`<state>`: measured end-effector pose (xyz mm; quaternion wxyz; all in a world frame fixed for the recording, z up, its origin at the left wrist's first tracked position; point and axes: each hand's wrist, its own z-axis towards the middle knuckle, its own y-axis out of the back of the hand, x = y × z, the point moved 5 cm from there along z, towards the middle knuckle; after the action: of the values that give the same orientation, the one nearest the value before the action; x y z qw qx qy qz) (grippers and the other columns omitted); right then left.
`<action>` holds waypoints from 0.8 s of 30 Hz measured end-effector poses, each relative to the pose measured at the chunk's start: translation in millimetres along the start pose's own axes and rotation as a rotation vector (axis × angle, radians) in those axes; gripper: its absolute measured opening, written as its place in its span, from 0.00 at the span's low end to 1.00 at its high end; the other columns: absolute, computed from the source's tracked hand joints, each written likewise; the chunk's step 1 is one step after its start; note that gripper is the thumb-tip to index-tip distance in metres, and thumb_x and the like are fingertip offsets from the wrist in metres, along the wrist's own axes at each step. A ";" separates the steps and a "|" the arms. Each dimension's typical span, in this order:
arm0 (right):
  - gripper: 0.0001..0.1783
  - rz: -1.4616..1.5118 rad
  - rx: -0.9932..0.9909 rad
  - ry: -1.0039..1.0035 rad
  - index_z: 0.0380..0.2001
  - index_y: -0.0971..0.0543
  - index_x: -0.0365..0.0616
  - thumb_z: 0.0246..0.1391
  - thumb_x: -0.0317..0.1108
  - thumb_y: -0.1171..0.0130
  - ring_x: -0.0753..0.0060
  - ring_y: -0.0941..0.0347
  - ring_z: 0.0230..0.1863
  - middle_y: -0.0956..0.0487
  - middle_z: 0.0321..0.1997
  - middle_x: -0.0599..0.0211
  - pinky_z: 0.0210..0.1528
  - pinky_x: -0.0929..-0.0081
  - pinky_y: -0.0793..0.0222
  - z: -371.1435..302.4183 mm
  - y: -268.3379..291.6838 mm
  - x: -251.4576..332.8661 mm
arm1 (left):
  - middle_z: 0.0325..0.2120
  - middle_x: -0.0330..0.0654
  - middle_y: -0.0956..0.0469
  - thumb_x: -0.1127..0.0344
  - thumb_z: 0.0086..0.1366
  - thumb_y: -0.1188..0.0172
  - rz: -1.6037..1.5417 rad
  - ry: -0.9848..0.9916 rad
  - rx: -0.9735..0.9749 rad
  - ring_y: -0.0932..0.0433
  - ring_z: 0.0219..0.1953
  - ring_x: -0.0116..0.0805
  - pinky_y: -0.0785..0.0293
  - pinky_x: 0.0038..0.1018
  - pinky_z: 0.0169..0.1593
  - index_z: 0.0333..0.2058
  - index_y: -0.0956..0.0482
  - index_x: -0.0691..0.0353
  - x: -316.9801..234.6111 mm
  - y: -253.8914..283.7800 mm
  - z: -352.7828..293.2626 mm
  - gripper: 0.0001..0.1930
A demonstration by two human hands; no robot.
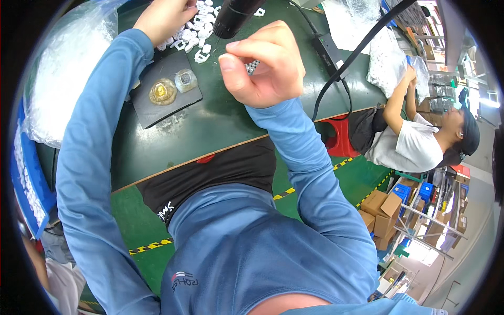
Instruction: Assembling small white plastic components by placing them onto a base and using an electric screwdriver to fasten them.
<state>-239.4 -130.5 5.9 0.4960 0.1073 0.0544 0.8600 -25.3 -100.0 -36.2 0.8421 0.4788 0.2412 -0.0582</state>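
Note:
My left hand (164,20) reaches over a pile of small white plastic parts (195,29), its fingers partly cut off by the upper edge. My right hand (268,67) hovers above the bench, closed, with thumb and forefinger curled toward each other; anything between the tips is too small to make out. Just above them is a black cylindrical tool head (231,20). Small shiny metal pieces (252,66) show behind the right hand. Between my arms a dark flat plate (167,113) bears a round yellowish translucent piece (163,92) and a clear squarish block (186,80).
A large clear plastic bag (73,73) lies left on the green bench (210,131). Cables and a black power adapter (328,55) are on the right. Farther right, a co-worker (415,139) handles a plastic bag beside a red stool (338,136). A blue tray (34,184) holds white parts.

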 end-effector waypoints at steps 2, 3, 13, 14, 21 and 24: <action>0.15 0.008 0.044 0.009 0.32 0.17 0.43 0.37 0.25 0.25 0.65 0.28 0.22 0.20 0.27 0.67 0.23 0.71 0.32 1.7 -1.4 0.6 | 0.27 0.46 0.18 0.71 0.59 0.33 -0.372 0.243 0.073 0.20 0.30 0.31 0.25 0.28 0.37 0.31 0.17 0.68 9.2 5.3 -4.6 0.05; 0.16 -0.019 0.092 -0.070 0.33 0.17 0.43 0.38 0.26 0.25 0.65 0.27 0.21 0.19 0.28 0.66 0.23 0.71 0.31 1.1 -6.6 -1.3 | 0.32 0.41 0.18 0.69 0.66 0.36 -0.553 0.296 0.102 0.21 0.35 0.26 0.26 0.24 0.42 0.37 0.17 0.67 18.2 5.8 -18.2 0.07; 0.17 0.038 0.329 -0.293 0.42 0.15 0.40 0.47 0.25 0.24 0.77 0.23 0.24 0.18 0.35 0.64 0.25 0.80 0.26 -6.0 -37.6 -8.5 | 0.34 0.40 0.15 0.67 0.68 0.33 -1.298 0.505 0.117 0.18 0.36 0.25 0.23 0.23 0.46 0.43 0.16 0.67 -19.4 21.9 -104.2 0.10; 0.17 0.042 0.337 -0.295 0.42 0.15 0.40 0.47 0.25 0.24 0.77 0.23 0.24 0.18 0.35 0.64 0.25 0.80 0.26 -6.8 -38.3 -8.4 | 0.33 0.40 0.15 0.67 0.68 0.33 -1.317 0.515 0.127 0.19 0.35 0.25 0.23 0.23 0.45 0.43 0.16 0.67 -18.2 21.2 -105.4 0.09; 0.14 0.005 0.468 -0.314 0.40 0.15 0.46 0.48 0.32 0.27 0.65 0.18 0.33 0.18 0.33 0.67 0.34 0.70 0.21 -13.1 -40.6 -11.0 | 0.32 0.38 0.16 0.69 0.68 0.34 -1.146 0.403 0.179 0.20 0.35 0.23 0.24 0.21 0.43 0.40 0.16 0.67 -27.5 29.1 -105.8 0.08; 0.15 0.071 0.497 -0.434 0.39 0.15 0.45 0.46 0.31 0.25 0.71 0.20 0.29 0.18 0.32 0.68 0.30 0.75 0.23 -12.9 -40.4 -12.6 | 0.32 0.39 0.16 0.66 0.69 0.36 -1.001 0.431 0.218 0.20 0.34 0.26 0.25 0.22 0.43 0.45 0.17 0.68 -16.1 35.9 -107.6 0.12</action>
<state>-202.4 -121.0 -16.4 0.4246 0.4074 0.1517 0.7942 -65.3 6.8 -46.5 0.5887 0.3911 0.5989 -0.3766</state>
